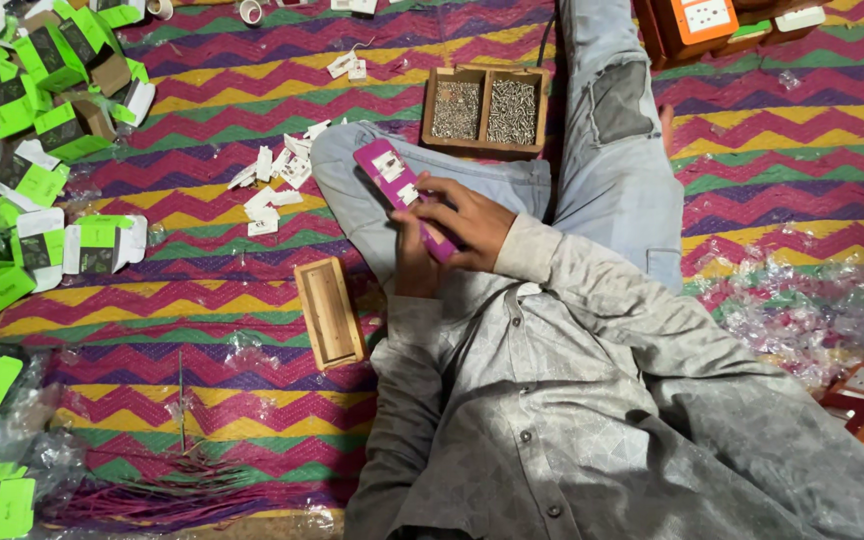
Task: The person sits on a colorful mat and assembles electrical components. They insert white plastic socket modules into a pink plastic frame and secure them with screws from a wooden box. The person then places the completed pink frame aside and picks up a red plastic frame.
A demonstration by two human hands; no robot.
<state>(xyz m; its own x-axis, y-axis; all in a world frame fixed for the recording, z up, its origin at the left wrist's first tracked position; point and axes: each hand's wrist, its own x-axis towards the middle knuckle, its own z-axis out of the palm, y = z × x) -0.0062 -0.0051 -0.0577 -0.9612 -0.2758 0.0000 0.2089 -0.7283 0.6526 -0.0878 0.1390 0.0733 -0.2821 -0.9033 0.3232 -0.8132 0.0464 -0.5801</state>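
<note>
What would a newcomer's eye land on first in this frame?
Probably the long pink strip at the centre, held over the lap by the right hand and the left hand, against the loud zigzag mat. Next, the bright green boxes heaped along the left edge. Then the wooden tray of screws lying above the hands, beside the knee.
</note>
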